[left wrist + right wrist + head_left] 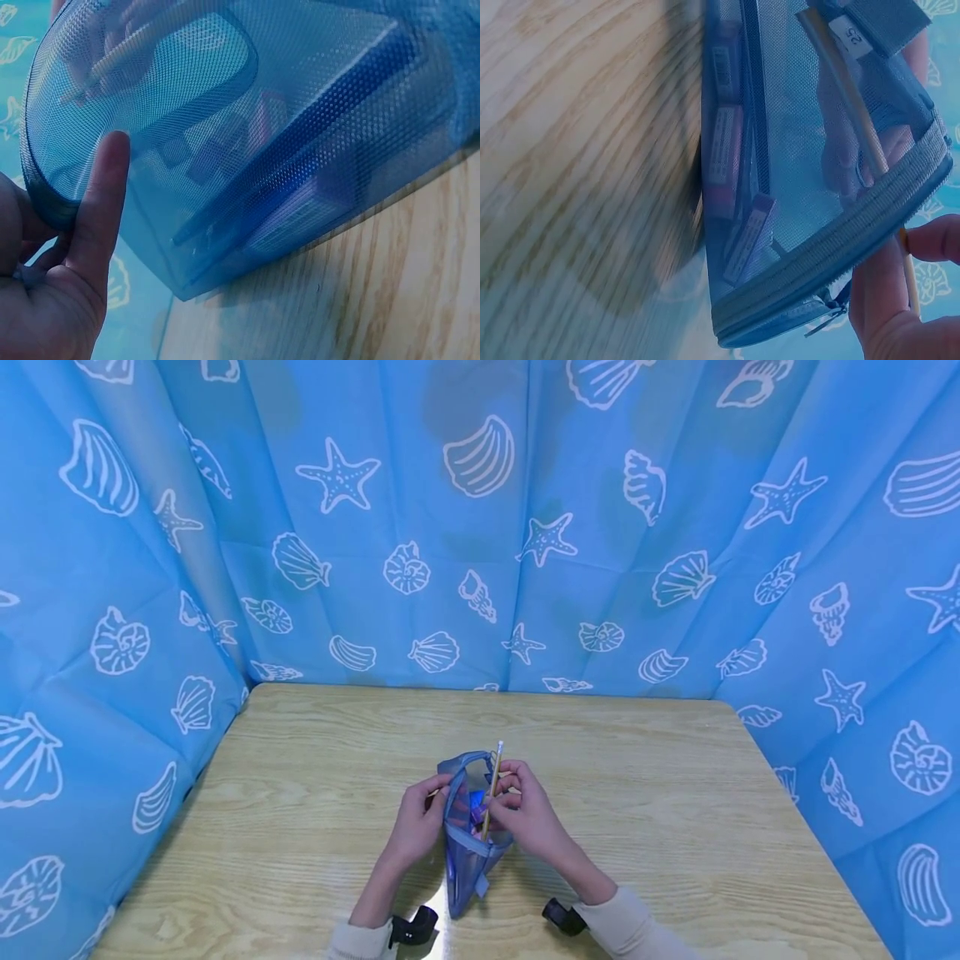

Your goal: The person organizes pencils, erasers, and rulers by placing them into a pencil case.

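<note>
A blue mesh zip pouch (467, 860) stands tilted on the table with its zipped mouth spread. My left hand (420, 818) pinches the rim on the left side, thumb against the mesh (187, 82) in the left wrist view. With thumb and fingers, my right hand (528, 810) holds a slim yellowish pencil (492, 789) at the mouth. The pencil's lower part (847, 90) shows through the mesh, inside the pouch; its white-tipped end sticks out above. Small pinkish, labelled boxes (724, 154) lie along one side within. A long dark blue strip (322, 112) is blurred by the mesh.
The pouch is on a light wood-grain table (337, 743). A blue curtain (420, 527) with white shells and starfish surrounds the table at the back and sides. Black wrist cameras (415, 927) sit by the pale sleeves (626, 922).
</note>
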Action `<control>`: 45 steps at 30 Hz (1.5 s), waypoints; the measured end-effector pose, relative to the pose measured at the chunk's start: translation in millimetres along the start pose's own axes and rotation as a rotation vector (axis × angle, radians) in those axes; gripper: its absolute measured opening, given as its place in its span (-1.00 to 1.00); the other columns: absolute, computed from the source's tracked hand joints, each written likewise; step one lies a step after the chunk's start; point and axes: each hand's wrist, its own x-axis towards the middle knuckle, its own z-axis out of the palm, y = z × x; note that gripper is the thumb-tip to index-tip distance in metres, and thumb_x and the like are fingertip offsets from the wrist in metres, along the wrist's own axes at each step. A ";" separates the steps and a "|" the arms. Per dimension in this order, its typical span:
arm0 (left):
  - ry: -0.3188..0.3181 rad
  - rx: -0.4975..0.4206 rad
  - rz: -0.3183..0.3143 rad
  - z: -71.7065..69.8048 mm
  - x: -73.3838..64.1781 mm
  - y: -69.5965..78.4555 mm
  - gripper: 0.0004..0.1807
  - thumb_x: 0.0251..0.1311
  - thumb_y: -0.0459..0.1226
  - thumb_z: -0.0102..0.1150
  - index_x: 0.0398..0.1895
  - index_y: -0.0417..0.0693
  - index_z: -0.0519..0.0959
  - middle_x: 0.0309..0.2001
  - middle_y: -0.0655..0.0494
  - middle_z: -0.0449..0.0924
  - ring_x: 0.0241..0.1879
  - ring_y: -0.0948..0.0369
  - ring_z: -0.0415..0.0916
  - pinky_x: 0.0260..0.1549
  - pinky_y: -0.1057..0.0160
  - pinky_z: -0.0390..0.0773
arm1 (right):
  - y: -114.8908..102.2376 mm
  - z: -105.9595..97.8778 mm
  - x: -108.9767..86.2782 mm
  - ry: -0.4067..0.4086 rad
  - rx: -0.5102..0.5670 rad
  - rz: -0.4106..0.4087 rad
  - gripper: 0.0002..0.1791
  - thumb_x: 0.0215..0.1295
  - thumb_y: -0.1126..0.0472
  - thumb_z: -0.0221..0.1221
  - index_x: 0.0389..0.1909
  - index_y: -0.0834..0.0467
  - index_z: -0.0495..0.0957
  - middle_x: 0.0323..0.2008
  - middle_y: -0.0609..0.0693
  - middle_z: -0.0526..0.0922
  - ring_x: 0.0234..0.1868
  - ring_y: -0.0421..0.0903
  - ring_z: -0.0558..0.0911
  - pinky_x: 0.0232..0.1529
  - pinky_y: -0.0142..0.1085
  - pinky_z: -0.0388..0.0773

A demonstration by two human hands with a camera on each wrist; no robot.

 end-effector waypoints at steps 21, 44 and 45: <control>0.001 0.021 0.005 -1.3 0.3 2.1 -0.70 0.50 -0.55 -0.20 0.03 -0.53 0.56 -0.09 -0.41 0.60 -0.26 0.00 0.67 -0.30 0.17 0.77 | -2.4 10.3 0.1 -0.052 -0.092 0.059 -0.57 0.41 0.50 0.04 0.22 0.36 0.15 -0.18 0.16 0.48 -0.38 -0.08 0.67 -0.29 -0.25 0.75; -0.031 0.006 -0.009 -1.3 -0.6 7.0 -0.67 0.52 -0.54 -0.24 0.11 -0.58 0.50 -0.05 -0.45 0.57 -0.22 -0.11 0.65 -0.30 0.14 0.77 | -21.0 -9.5 -7.5 -0.060 -0.382 0.013 -0.53 0.36 0.41 0.16 0.27 0.38 0.40 -0.02 0.29 0.61 -0.15 0.00 0.66 -0.30 -0.31 0.71; -0.033 0.011 -0.012 -1.4 -0.8 7.1 -0.67 0.53 -0.54 -0.25 0.11 -0.57 0.50 -0.04 -0.44 0.58 -0.22 -0.13 0.65 -0.30 0.14 0.77 | -22.1 -11.1 -8.3 -0.058 -0.383 0.012 -0.54 0.36 0.42 0.15 0.27 0.39 0.40 -0.01 0.30 0.60 -0.15 0.01 0.66 -0.30 -0.31 0.71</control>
